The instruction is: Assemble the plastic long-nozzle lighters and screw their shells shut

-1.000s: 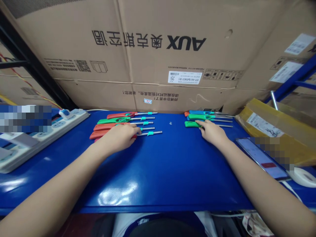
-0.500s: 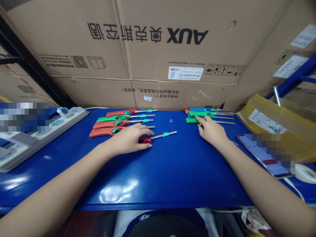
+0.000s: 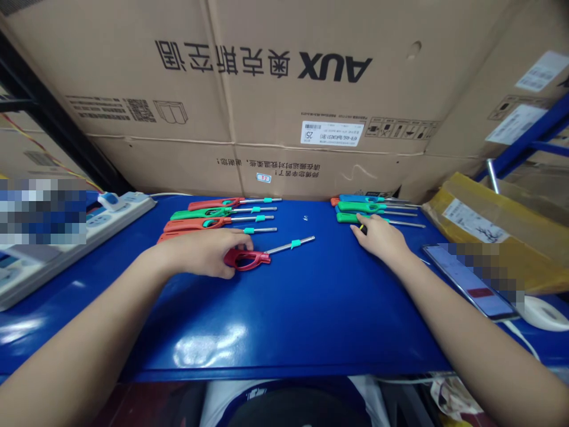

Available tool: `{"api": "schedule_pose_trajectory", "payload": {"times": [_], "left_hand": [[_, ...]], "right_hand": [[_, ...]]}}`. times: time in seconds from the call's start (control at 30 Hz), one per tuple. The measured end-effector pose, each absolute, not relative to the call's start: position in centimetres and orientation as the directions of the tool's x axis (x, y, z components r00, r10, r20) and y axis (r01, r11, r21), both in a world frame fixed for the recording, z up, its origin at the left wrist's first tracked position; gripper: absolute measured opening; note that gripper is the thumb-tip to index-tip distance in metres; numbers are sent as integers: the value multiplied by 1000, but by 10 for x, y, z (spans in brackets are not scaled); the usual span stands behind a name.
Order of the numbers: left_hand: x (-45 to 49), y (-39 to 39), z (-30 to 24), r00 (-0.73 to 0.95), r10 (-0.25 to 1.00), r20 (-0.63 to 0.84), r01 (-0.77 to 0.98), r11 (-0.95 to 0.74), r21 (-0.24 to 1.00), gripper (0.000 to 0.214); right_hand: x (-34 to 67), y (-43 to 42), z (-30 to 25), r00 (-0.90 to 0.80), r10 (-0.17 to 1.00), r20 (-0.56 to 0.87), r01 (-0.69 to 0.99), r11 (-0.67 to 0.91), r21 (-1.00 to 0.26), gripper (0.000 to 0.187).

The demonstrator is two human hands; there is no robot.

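My left hand (image 3: 207, 252) curls round the rear of the handle of a red stick lighter (image 3: 251, 259). A turquoise clip (image 3: 296, 244) sits on its metal rod. Beyond that hand lie a red lighter (image 3: 213, 204), a green one (image 3: 200, 213) and two orange ones (image 3: 191, 225), the nearer partly covered by the hand; turquoise clips show on their rods. My right hand (image 3: 380, 234) has its fingers closed on the nearest green lighter (image 3: 347, 218) of the right group. A small yellow-and-black thing (image 3: 363, 228) shows at its fingers; its kind is unclear.
Large cardboard boxes (image 3: 267, 107) stand behind the blue tabletop (image 3: 284, 320). A white power strip (image 3: 128, 207) lies at left. At right are a phone (image 3: 462, 279), a white round object (image 3: 544, 313) and a yellow-taped parcel (image 3: 524, 255).
My left hand has slid back to the left along the red lighter, baring its trigger loop. The green lighter under my right hand has shifted slightly right and nearer.
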State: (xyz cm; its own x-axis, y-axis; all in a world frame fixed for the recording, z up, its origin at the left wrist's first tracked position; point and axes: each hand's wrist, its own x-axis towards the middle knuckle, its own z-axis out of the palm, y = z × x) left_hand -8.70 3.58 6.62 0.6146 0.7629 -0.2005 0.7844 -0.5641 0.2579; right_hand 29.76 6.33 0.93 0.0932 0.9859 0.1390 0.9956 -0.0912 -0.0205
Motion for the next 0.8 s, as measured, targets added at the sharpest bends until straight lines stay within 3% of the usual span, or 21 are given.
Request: {"api": "schedule_pose_trajectory", "payload": {"times": [0.13,0.3,0.43,0.63,0.8], "left_hand": [[-79,33,67,669,702,-244,736,-583,343,44],[-60,23,60,831,540,-133,519,-666,536,55],[-41,14,45,899,438,-30,359,-695,623,59],[-23,8,16,840,525,137,343,-711,614,47],[-27,12,20,817,559,141,434,-758,488,56]], "right_hand": [[296,59,13,11,979,201,995,10,-104,50],[283,51,12,-260,937,235,931,308,-197,35],[278,48,6,-424,865,268,848,483,-218,30],[286,52,1,-551,792,263,766,605,-218,33],[286,53,4,-575,760,301,734,642,-219,39]]}}
